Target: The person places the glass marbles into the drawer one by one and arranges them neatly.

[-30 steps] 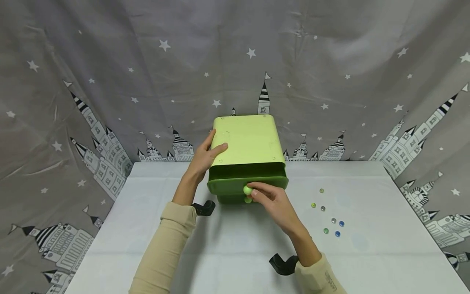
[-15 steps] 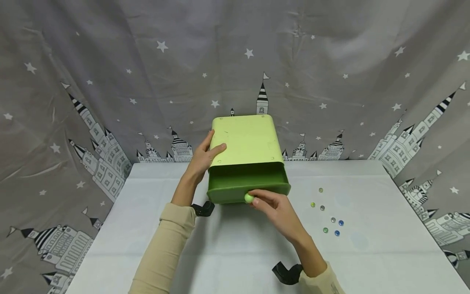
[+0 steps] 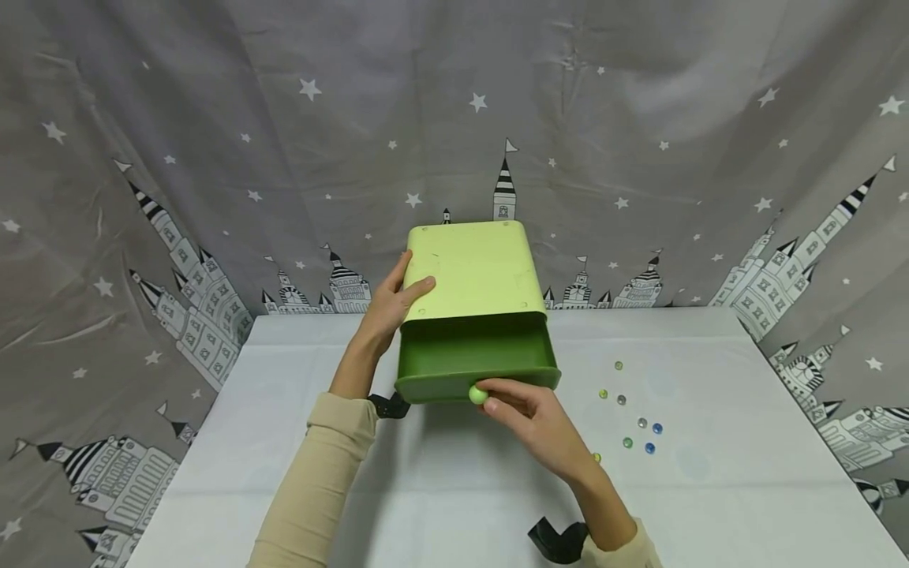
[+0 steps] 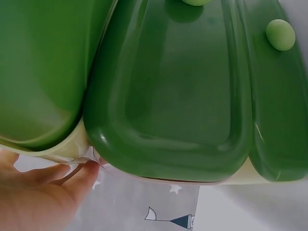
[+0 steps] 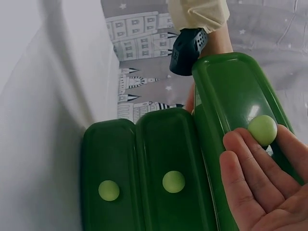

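Note:
A light-green mini drawer cabinet (image 3: 472, 268) with dark-green drawers stands on the white table. Its top drawer (image 3: 436, 386) is pulled out, and the part of its inside that shows is bare. Thumb and fingertips of my right hand (image 3: 536, 418) pinch the round light-green knob (image 3: 478, 394) on that drawer's front. My left hand (image 3: 387, 308) steadies the cabinet's left side, thumb on the top and fingers stretched along the wall. Below, the middle drawer (image 5: 163, 139) and the bottom drawer (image 5: 108, 144) are closed, as the right wrist view shows, each with its own knob.
Several small glass beads, green, clear, yellow and blue (image 3: 649, 448), lie scattered on the white tabletop (image 3: 746, 489) to the right. One yellow bead (image 3: 596, 457) is close beside my right wrist. Behind the table hangs a grey curtain (image 3: 341, 102) printed with castles and stars.
The top drawer has slid further out toward me, with my right hand drawing the knob forward and down. My left hand has kept its place on the cabinet.

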`<control>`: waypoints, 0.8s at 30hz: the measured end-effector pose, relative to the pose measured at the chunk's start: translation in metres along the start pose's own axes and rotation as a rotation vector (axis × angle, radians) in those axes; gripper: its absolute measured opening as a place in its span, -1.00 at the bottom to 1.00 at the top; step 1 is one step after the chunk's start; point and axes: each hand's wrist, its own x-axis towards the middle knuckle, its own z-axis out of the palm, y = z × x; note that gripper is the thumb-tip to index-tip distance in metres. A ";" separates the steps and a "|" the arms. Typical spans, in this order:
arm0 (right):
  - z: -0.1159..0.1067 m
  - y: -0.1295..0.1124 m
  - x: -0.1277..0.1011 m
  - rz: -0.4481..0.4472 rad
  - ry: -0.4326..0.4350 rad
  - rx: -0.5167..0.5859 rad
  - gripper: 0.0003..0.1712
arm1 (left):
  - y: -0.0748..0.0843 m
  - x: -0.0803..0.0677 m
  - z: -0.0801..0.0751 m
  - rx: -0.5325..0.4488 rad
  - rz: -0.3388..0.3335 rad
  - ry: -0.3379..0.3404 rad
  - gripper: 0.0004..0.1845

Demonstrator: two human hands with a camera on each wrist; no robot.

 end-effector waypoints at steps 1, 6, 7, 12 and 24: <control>0.000 0.000 -0.001 -0.002 -0.004 0.000 -0.61 | 0.000 0.000 0.000 0.002 -0.001 0.000 -0.16; 0.002 0.000 -0.004 -0.009 -0.013 -0.010 -0.61 | 0.000 0.000 0.000 0.005 0.002 -0.003 -0.16; 0.002 0.000 -0.005 -0.008 -0.013 -0.011 -0.60 | 0.000 0.001 0.000 0.005 0.002 -0.004 -0.16; 0.002 0.001 -0.008 0.006 -0.015 -0.016 -0.59 | -0.001 0.001 0.000 0.007 0.004 -0.005 -0.16; 0.005 -0.001 -0.015 -0.027 -0.051 -0.134 -0.52 | 0.000 0.001 0.000 -0.010 0.002 -0.010 -0.17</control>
